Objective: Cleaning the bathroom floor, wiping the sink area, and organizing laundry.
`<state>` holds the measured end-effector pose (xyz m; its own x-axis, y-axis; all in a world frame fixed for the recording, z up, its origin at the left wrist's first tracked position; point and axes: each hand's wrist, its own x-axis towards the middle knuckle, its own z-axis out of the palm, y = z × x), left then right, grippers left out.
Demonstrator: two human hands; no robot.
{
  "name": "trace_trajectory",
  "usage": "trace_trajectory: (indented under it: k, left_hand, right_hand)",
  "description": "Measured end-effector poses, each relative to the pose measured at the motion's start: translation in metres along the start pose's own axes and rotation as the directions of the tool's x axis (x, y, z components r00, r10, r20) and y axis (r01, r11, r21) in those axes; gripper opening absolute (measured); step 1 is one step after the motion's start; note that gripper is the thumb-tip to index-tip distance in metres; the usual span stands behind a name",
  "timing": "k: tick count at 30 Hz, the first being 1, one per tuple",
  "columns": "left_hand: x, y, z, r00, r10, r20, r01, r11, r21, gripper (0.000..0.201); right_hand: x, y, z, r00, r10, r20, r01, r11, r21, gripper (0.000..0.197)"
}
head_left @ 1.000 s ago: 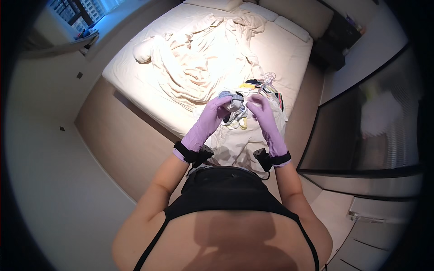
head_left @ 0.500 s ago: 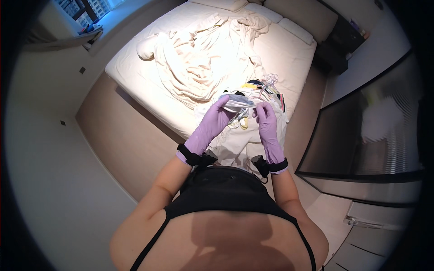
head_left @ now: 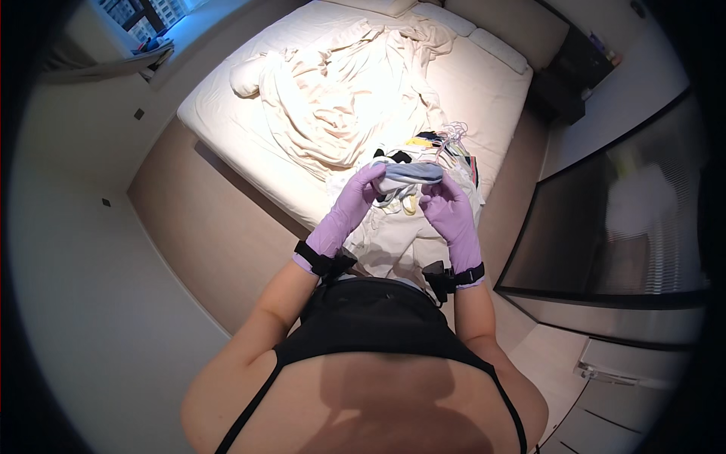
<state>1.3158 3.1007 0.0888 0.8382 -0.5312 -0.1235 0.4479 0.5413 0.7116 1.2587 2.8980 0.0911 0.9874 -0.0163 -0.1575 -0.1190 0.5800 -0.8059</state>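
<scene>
Between my two hands, above the foot of the bed, is a small folded white and blue-grey cloth garment [head_left: 411,174]; its exact kind cannot be made out. My left hand [head_left: 355,203], in a purple glove, is closed on its left end. The right hand [head_left: 451,209], gloved alike, pinches the other end. Below them lie pale trousers or a similar light garment [head_left: 397,227], spread toward my body. Just beyond my hands is a heap of clothes [head_left: 420,141] in white, yellow and black, with several thin hangers [head_left: 455,132] on top.
A rumpled cream blanket [head_left: 318,113] covers much of the bed [head_left: 215,121]. Pillows [head_left: 495,51] lie at its far end. To the right stand a dark bedside cabinet [head_left: 556,94] and a dark-framed glass panel [head_left: 597,219]. A window [head_left: 147,19] is at the far left.
My right hand has moved to the garment's right end and now grips it. The garment is stretched more level between both hands. My left hand has barely shifted.
</scene>
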Motion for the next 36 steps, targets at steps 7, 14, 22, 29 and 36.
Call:
trace_trajectory:
  k: [7,14,22,29,36]
  left_hand:
    - [0.004,-0.013,-0.034,0.982,-0.100,-0.157,0.114,0.990,0.080,0.029]
    - [0.017,-0.024,-0.063,0.933,-0.173,-0.314,0.230,0.960,0.157,0.033]
    - [0.016,-0.016,-0.050,0.978,-0.076,-0.195,0.203,0.572,0.795,0.026]
    - [0.003,-0.051,-0.067,0.869,-0.387,-0.309,0.453,0.874,0.179,0.033]
    - [0.012,-0.113,-0.074,0.721,-0.505,-0.475,0.627,0.767,0.137,0.041]
  right_hand:
    - [0.001,-0.009,0.000,0.986,0.113,0.124,-0.149,0.933,0.329,0.018]
    - [-0.008,-0.012,-0.008,1.000,0.009,0.004,-0.009,0.999,-0.039,0.014]
    - [-0.026,-0.014,-0.029,0.985,-0.129,-0.112,0.049,0.841,-0.539,0.010]
    - [-0.046,0.009,-0.081,0.967,0.034,-0.254,-0.090,0.974,-0.210,0.011]
    - [-0.025,0.051,-0.131,0.893,0.048,-0.448,-0.206,0.928,-0.310,0.020]
